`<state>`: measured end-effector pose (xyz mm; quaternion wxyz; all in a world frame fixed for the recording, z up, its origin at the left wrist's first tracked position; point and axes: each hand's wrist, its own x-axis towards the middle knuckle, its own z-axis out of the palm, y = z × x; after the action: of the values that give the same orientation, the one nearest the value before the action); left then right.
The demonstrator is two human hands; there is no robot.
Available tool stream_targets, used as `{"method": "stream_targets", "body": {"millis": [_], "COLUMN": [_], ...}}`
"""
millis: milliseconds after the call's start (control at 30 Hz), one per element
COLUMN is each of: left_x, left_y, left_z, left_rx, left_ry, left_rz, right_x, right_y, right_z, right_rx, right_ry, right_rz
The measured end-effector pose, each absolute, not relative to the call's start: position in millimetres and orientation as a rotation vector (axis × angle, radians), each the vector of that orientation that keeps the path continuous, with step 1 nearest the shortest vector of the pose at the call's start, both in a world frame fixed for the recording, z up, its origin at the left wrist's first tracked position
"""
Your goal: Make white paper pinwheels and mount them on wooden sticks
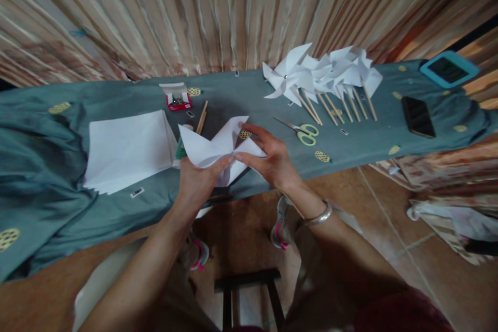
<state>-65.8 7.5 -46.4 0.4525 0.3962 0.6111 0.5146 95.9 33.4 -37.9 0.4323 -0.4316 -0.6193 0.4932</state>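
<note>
Between my two hands is a white paper pinwheel, its corners folded in toward the middle, held above the near edge of the table. My left hand grips it from the lower left, thumb pressed near the centre; its other fingers are hidden behind the paper. From the right, my right hand pinches it, thumb at the centre and index finger at an upper blade. Just beyond the pinwheel lie wooden sticks and a partly covered green-and-white tube.
A stack of white paper lies left, near a small open red box of metal pieces. Green-handled scissors rest to the right. Several finished pinwheels on sticks lie behind them. A phone and blue-framed device sit far right.
</note>
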Motion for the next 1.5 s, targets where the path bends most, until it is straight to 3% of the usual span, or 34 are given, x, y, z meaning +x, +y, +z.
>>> {"method": "stream_targets", "body": {"millis": [1500], "left_x": [-69], "left_y": [10], "left_z": [-46], "left_rx": [0.983], "left_ry": [1.578], "left_rz": [1.297], "right_x": [87], "right_y": [36], "right_z": [-55], "right_rx": [-1.097], "right_ry": [-1.396], "right_rz": [1.345]}}
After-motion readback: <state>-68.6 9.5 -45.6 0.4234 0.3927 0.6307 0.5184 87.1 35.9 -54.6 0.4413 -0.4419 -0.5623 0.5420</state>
